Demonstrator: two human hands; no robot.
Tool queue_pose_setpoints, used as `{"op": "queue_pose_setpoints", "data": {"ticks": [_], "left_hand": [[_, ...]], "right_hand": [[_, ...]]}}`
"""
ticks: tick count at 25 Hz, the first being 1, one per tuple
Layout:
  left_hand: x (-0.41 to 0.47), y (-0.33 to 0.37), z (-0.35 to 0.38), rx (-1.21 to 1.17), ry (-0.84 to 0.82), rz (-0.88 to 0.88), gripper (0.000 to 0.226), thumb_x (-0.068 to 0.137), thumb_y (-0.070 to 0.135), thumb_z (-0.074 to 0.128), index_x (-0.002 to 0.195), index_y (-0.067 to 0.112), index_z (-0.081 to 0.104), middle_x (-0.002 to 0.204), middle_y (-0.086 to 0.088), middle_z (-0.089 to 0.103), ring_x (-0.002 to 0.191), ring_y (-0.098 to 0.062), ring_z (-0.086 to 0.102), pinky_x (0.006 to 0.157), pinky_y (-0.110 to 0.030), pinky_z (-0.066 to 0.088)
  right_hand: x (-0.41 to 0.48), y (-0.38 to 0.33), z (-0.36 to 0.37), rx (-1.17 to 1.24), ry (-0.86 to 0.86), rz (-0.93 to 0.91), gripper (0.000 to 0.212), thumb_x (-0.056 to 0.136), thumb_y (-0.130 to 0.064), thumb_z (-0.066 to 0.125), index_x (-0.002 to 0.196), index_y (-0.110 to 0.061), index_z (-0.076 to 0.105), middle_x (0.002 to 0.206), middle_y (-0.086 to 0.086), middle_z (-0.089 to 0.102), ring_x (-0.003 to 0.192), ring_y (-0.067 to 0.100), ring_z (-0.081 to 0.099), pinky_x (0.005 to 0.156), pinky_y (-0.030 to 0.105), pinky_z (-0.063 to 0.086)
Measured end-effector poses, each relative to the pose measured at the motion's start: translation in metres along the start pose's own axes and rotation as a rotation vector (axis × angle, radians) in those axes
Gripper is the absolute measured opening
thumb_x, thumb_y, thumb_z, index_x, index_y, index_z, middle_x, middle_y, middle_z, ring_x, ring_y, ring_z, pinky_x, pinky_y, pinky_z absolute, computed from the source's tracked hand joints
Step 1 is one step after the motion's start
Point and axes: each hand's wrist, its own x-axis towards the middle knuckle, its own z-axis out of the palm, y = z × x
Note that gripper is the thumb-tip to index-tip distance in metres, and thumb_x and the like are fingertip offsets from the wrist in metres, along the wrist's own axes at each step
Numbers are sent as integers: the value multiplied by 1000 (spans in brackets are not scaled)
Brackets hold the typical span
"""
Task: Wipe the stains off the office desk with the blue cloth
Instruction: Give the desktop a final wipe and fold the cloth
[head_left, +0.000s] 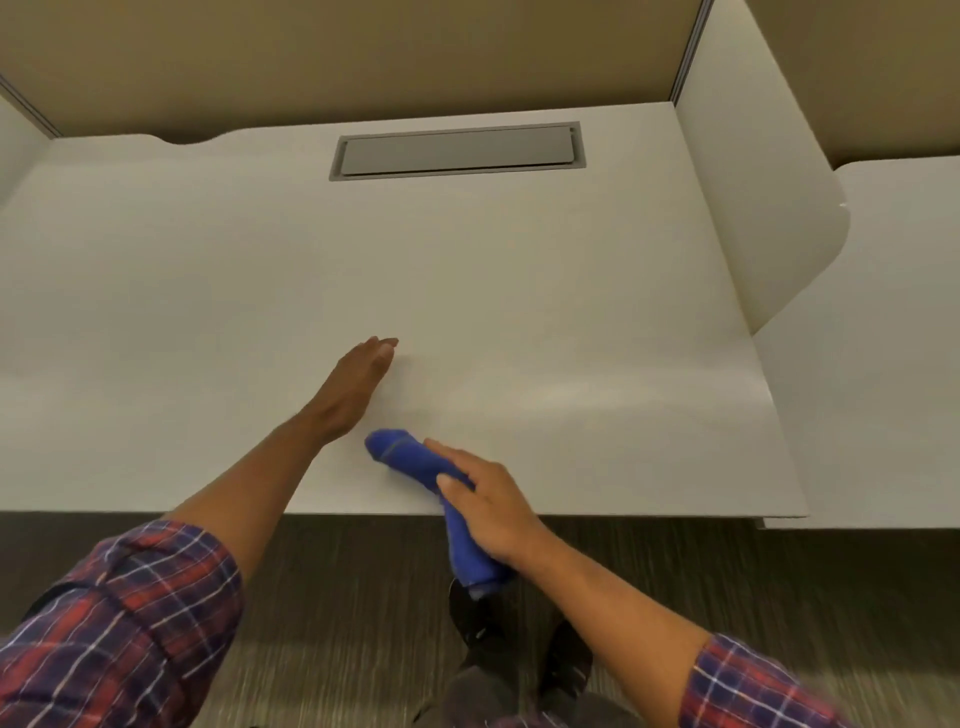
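The blue cloth (415, 462) is rolled up and lies across the near edge of the white office desk (519, 270), one end on the top, the other hanging past the edge. My right hand (488, 506) is closed around the cloth's middle. My left hand (358, 387) lies flat on the desk a little further in, fingers together and pointing away, holding nothing. I can make out no stains on the desk surface.
A grey cable hatch (457, 152) is set into the desk near the back. A tan partition wall (337, 57) stands behind. White side panels (753, 171) close the desk on the right, with another desk beyond. Dark carpet (337, 597) lies below the near edge.
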Motion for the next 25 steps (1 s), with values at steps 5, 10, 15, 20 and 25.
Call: {"op": "queue_pose_setpoints", "data": {"ticks": [5,10,15,20,25], "left_hand": [[-28,31,-1,-226,3,62,68,102,75,21,144,39,61,151,25,50,133,22,39,114,-18,22],[-41,29,12,-322,-14,83,79,90,92,22,136,45,67,133,43,55,120,38,37,101,-7,24],[-37,4,31,-294,44,79,71,94,81,27,135,37,66,139,22,61,123,25,47,105,-8,31],[-25,-5,36,-302,74,91,53,106,59,30,140,33,61,143,16,59,128,4,54,103,-5,32],[-13,6,17,-254,128,-10,45,112,51,35,119,22,68,124,5,68,118,-16,62,97,-20,43]], "right_hand": [[14,-34,-58,462,224,172,25,103,-12,54,118,-23,70,119,14,74,92,20,69,79,33,56],[6,-16,-121,55,506,-78,42,104,-10,50,135,-36,60,130,-12,68,113,8,66,93,24,54],[-3,45,-108,-356,502,9,51,104,-5,52,153,-15,43,156,5,47,144,22,44,121,42,34],[13,36,-34,-383,350,-48,52,104,-13,51,155,-20,40,160,-5,41,147,10,36,124,34,27],[42,4,24,-134,201,12,45,104,-15,50,149,-25,51,149,-2,55,133,8,52,114,23,39]]}}
